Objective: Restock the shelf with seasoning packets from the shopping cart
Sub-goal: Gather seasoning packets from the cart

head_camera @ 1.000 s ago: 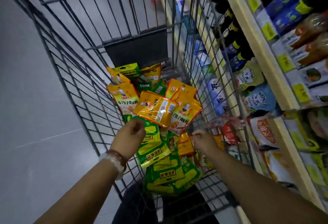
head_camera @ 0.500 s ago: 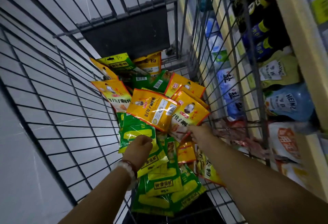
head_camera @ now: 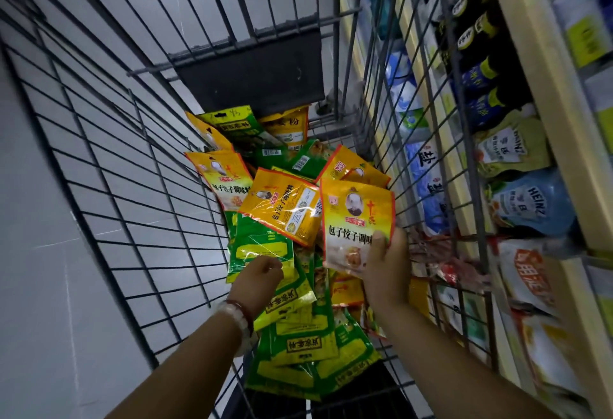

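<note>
A wire shopping cart [head_camera: 109,186] holds a heap of orange and green seasoning packets. My right hand [head_camera: 384,266] grips one orange packet [head_camera: 356,219] by its lower right corner and holds it upright, raised above the heap near the cart's right wall. My left hand [head_camera: 258,277] is curled at the lower edge of a green packet [head_camera: 260,246] and seems to pinch it. Another orange packet [head_camera: 282,209] lies tilted on top of the pile. More green packets [head_camera: 308,349] lie nearest to me.
The store shelf [head_camera: 544,93] runs along the right, just beyond the cart's right wall [head_camera: 428,126], with dark bottles, blue and green sauce pouches and yellow price tags. A dark panel [head_camera: 252,70] closes the cart's far end. Grey floor tiles [head_camera: 43,286] lie to the left.
My right hand has taken hold of an orange packet and lifted it upright off the pile. My left hand has stayed at the green packet. The camera has moved closer to the cart.
</note>
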